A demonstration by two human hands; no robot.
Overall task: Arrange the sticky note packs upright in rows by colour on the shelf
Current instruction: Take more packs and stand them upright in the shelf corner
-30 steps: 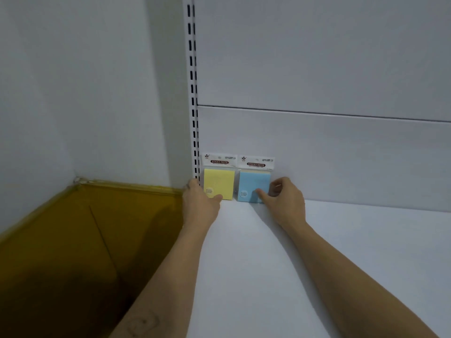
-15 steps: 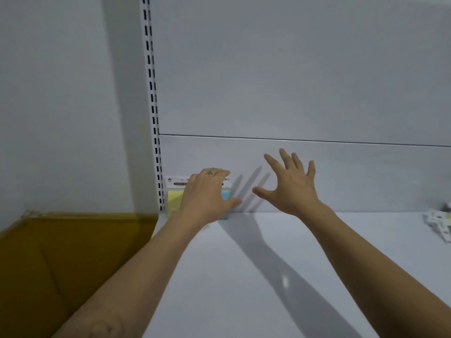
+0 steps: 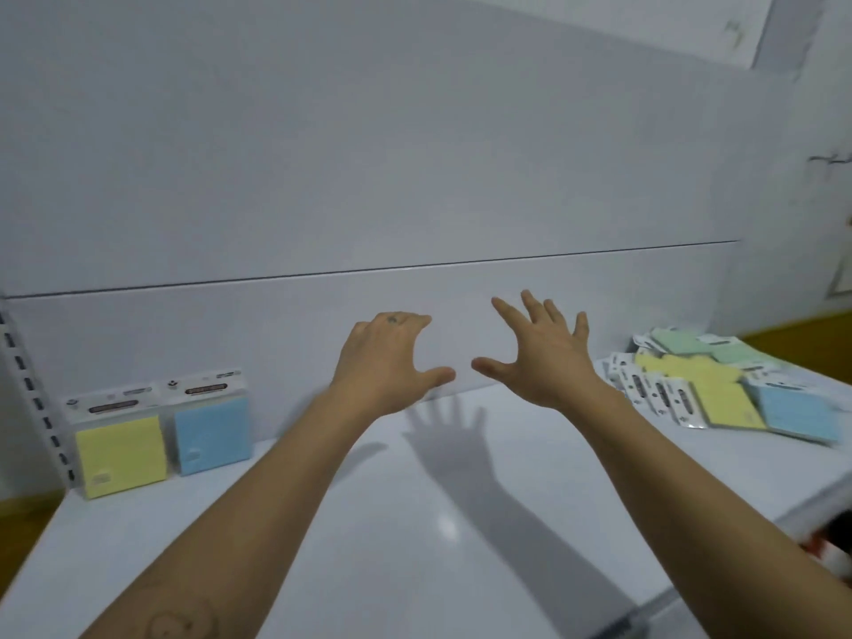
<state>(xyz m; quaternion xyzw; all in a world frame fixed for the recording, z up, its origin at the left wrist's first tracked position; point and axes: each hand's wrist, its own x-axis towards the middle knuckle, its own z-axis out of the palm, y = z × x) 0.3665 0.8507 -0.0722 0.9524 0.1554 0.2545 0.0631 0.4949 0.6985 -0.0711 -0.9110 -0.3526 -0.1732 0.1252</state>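
Both hands are empty. The left hand (image 3: 387, 362) is loosely curled, with the thumb stretched out, and the right hand (image 3: 544, 357) is spread wide with the fingers apart. They hang above the middle of the shelf (image 3: 415, 523) and touch nothing.

At the far left, a yellow pack (image 3: 121, 449) and a blue pack (image 3: 213, 426) stand upright side by side. They seem to lean on the back panel (image 3: 415, 177); if they really touch it, I cannot tell. The other packs lie in a loose pile (image 3: 719, 389) at the right end of the shelf: yellow, blue and green ones, overlapping and partly blurred.

I judge the task is only at its beginning: two rows are started and the pile is not yet touched.

What could go wrong from here:
- The standing packs are thin and have only a narrow bottom edge. A push from a hand or a forearm when the next pack is put beside them could make them fall forward.
- The pile is near the right edge of the shelf. Pulling one pack out from below could drag others off the edge.
- The packs overlap, so a wrong colour may be taken by mistake.
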